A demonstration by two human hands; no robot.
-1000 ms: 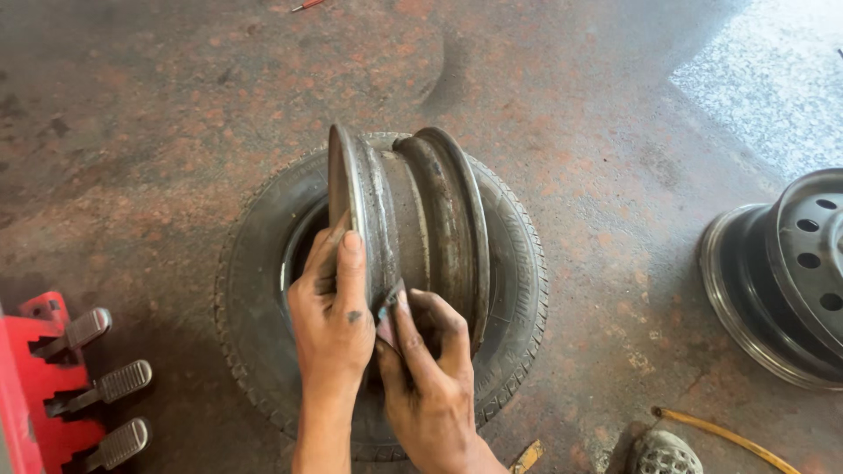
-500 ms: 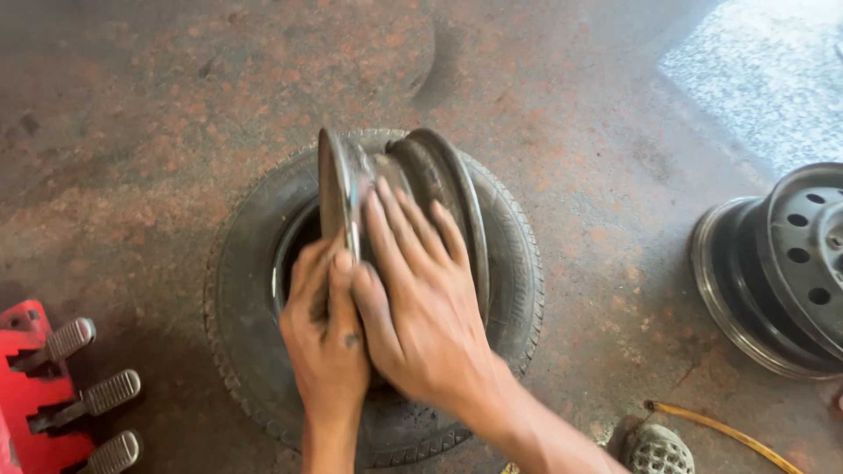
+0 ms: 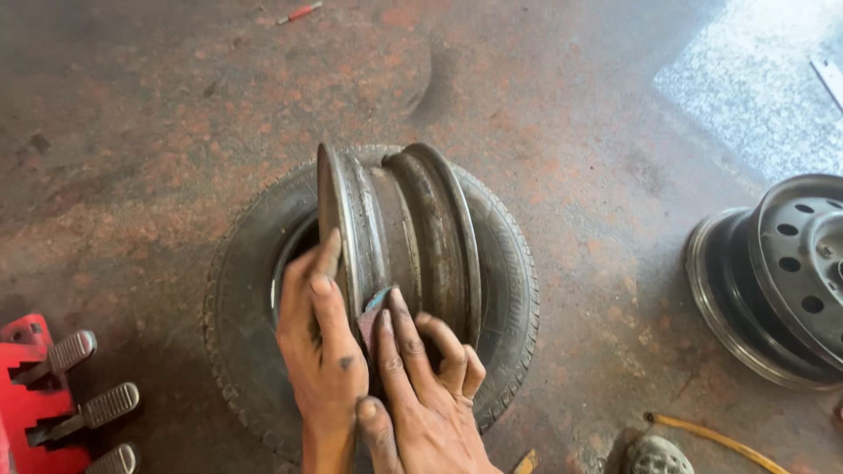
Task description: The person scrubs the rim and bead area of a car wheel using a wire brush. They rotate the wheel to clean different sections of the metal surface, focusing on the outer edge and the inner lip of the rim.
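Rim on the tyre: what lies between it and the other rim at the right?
Head view: only bare, rust-stained floor lies between the tyre under the held rim and the other rim.
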